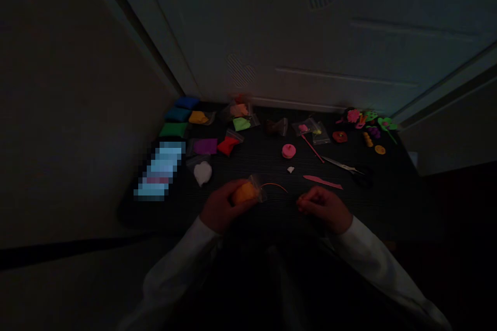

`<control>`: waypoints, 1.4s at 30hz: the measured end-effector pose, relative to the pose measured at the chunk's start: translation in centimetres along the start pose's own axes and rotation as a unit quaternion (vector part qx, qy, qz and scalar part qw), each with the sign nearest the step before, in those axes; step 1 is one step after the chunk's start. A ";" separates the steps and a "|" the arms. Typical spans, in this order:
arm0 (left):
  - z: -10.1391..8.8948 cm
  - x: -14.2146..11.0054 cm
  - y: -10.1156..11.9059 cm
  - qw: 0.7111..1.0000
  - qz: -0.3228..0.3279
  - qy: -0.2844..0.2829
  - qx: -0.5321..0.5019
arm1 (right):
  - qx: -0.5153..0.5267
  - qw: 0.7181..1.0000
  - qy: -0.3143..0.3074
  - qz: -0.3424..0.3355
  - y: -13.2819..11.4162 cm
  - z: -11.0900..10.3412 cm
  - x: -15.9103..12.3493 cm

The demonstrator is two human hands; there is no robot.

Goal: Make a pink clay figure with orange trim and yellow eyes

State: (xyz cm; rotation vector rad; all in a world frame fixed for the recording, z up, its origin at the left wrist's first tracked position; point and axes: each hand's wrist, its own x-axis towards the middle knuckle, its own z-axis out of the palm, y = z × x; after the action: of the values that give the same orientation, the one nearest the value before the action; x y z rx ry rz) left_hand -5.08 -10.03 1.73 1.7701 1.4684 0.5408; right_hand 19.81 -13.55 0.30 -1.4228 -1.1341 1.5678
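My left hand (222, 208) is closed around a small clear bag of orange clay (244, 194) near the table's front edge. A thin orange strand (276, 184) curves over the dark table just right of the bag. My right hand (328, 209) is closed in a pinch above the table; whatever is between its fingertips is too dim to make out. Beyond the hands lie a small white piece (291, 169) and a round pink clay shape (288, 151). A flat pink plastic knife-like tool (323, 182) rests just past my right hand.
Scissors (344, 165) lie at the right, with a thin pink stick (312, 149) beside them. Bags of white (202, 172), purple (205, 146) and red clay (228, 146) sit at left, near a lit, blurred screen (161, 170). Colourful clay flowers (353, 115) stand back right, against a pale wall.
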 end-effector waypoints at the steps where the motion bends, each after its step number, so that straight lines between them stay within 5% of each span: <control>1: 0.0 0.0 -0.1 1.000 -0.004 0.005 -0.003 | -0.012 1.000 0.006 -0.005 0.1 0.0 0.1; 17: -0.3 0.3 -1.3 0.994 -0.072 0.069 -0.034 | -0.227 0.970 0.039 -0.081 1.7 -0.2 1.2; 28: 0.9 3.5 -2.7 0.970 0.108 0.165 0.142 | -0.384 0.898 0.097 -0.192 2.5 -0.9 1.8; 35: 1.4 6.1 -3.8 0.940 0.103 0.195 0.262 | -0.407 0.882 0.126 -0.200 3.1 -1.0 1.7; 42: 1.1 5.5 -3.2 0.920 0.073 0.250 0.294 | -0.409 0.880 0.117 -0.211 3.2 -1.1 1.7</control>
State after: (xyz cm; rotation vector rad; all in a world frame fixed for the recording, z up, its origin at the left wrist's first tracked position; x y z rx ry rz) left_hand -4.93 -4.92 -2.19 2.3390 2.0142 0.7182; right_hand 20.82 -12.92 -3.26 -1.6482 -1.9128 0.5795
